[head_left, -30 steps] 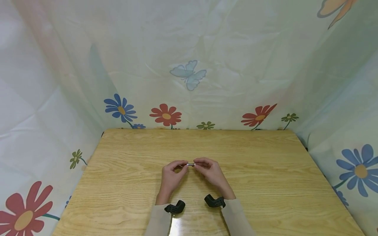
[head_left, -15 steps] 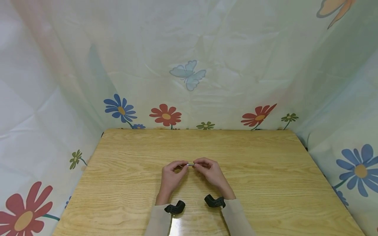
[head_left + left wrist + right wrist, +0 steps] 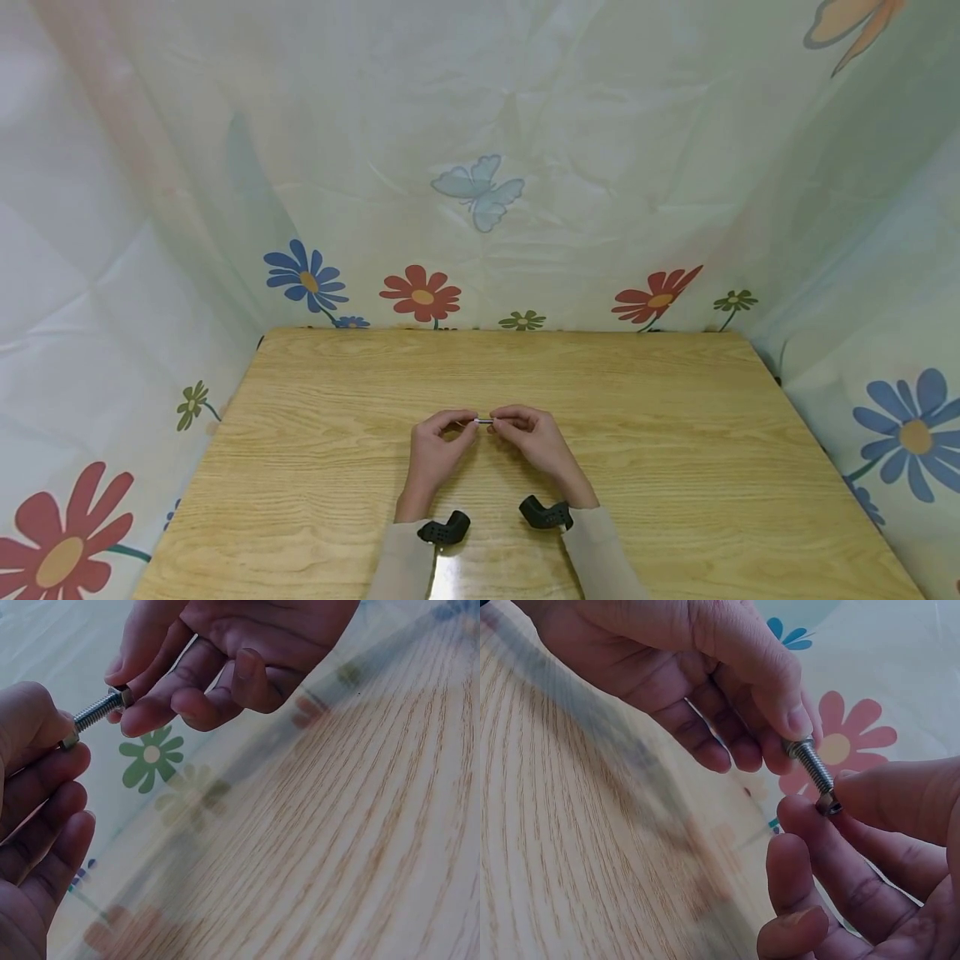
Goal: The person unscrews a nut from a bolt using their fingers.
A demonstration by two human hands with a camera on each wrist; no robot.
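A threaded metal bolt [image 3: 95, 712] spans the gap between the two hands above the table. My left hand [image 3: 437, 454] pinches its head end between thumb and forefinger, which partly cover the head. At the opposite end sits a nut [image 3: 828, 803], its edge and open hole showing in the right wrist view. The thumb and fingertips of my right hand [image 3: 542, 443] pinch around that nut. The other fingers of the right hand curl loosely below it. In the head view the bolt lies level, running left to right, with a short stretch of shank visible.
A wood-grain table [image 3: 645, 417] lies beneath both hands. Pale curtains [image 3: 585, 167] printed with flowers and butterflies hang behind it and along both sides. Each wrist carries a black camera mount [image 3: 446, 527] over a beige sleeve [image 3: 405, 562].
The fingers of my right hand shift slightly at the nut end. The left hand and the bolt keep almost the same place.
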